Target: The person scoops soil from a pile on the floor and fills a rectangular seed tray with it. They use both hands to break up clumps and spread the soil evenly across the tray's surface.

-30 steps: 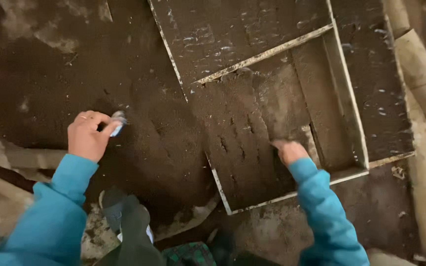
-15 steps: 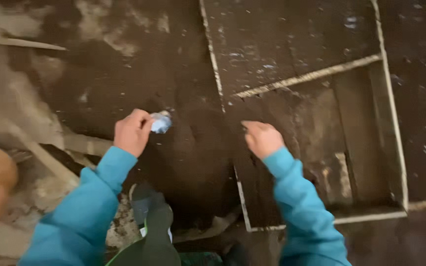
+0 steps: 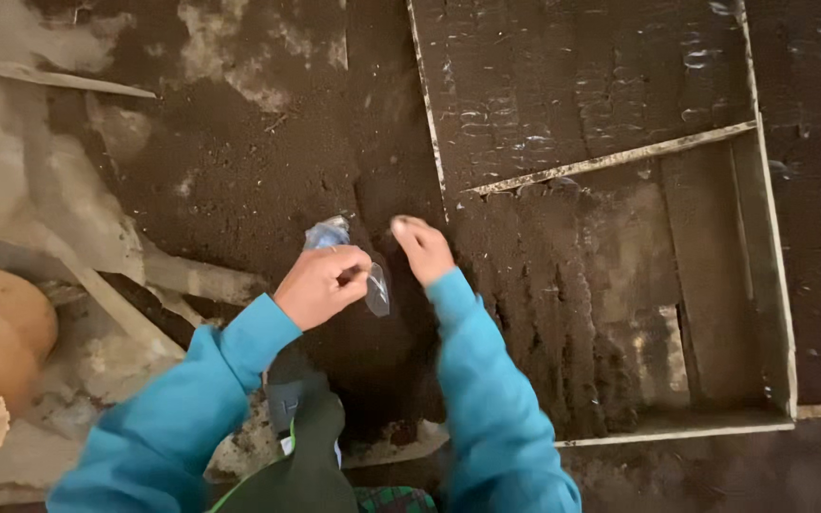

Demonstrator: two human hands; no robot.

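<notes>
Where the frame ends at its lower edge, a dark rubber boot (image 3: 301, 418) with a light green trim pokes up between two teal sleeves (image 3: 192, 399), standing on dark wet soil (image 3: 239, 161). Just above it, the left hand (image 3: 320, 285) is curled closed around a small clear plastic piece (image 3: 375, 290) — one crumpled bluish end sticks out past the knuckles, the other flat end hangs below the fingers toward the right hand. Whether it is a bag or a wrapper I cannot tell. The right hand (image 3: 422, 249) sits just beside it, fingers loosely together and extended, palm down, holding nothing; its fingertips point up toward the corner of the frame and look to be at or just over the soil surface, contact unclear. Right of the hands lies a shallow wooden frame (image 3: 791, 380) with pale thin rails, partly packed with dark soil showing finger-rake grooves, partly bare down to a lighter board at its base. A pale crossbar (image 3: 620, 157) divides it from a second compartment farther up, filled level with glistening wet soil. To the left — an orange-tan rounded object (image 3: 2, 323) at the edge, pale planks (image 3: 116, 313) half-buried in mud, and lighter dried patches farther up.
</notes>
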